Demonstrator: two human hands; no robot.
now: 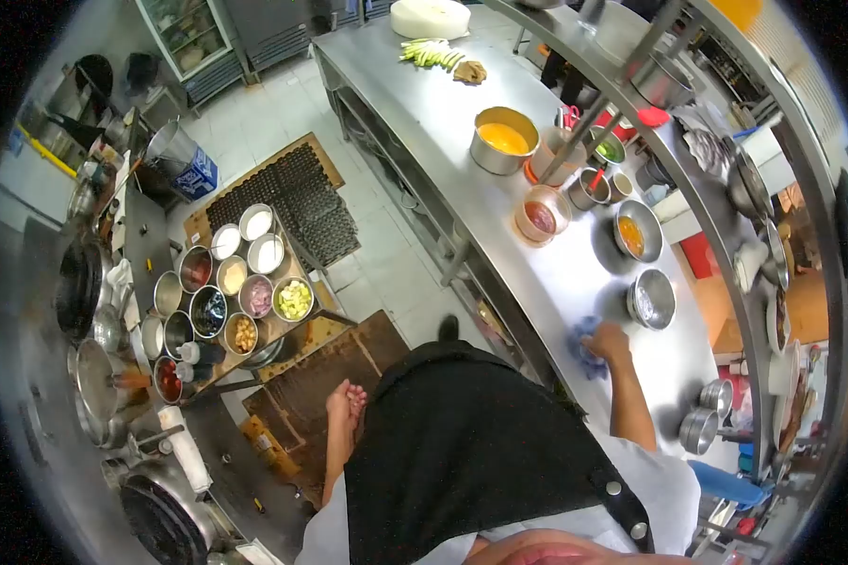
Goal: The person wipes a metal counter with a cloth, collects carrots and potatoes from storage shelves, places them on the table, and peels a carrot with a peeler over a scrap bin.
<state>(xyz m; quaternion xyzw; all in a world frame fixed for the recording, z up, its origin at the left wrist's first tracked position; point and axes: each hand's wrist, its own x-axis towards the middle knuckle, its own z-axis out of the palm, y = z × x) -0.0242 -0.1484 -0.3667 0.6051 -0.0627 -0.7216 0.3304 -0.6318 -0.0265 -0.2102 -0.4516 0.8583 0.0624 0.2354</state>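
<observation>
My right hand [611, 343] is closed on a crumpled blue cloth [586, 350], pressing it against the steel worktop [546, 292]. Just beyond the cloth stand a steel bowl [651, 299] and another steel bowl with an orange mixture [631, 233]. My left hand [347, 399] hangs at my side above the brown floor mat, its fingers curled in, with nothing visible in them. Nearest to it on that side are metal containers of ingredients, among them one of chopped green pieces [294, 298].
Farther along the worktop are a pot of orange liquid [503, 139], a container of red sauce [541, 216], cut green vegetables [431, 54] and a white round block [430, 17]. A steel shelf [688, 179] overhangs the right side. Stacked small bowls [699, 429] sit near my right elbow.
</observation>
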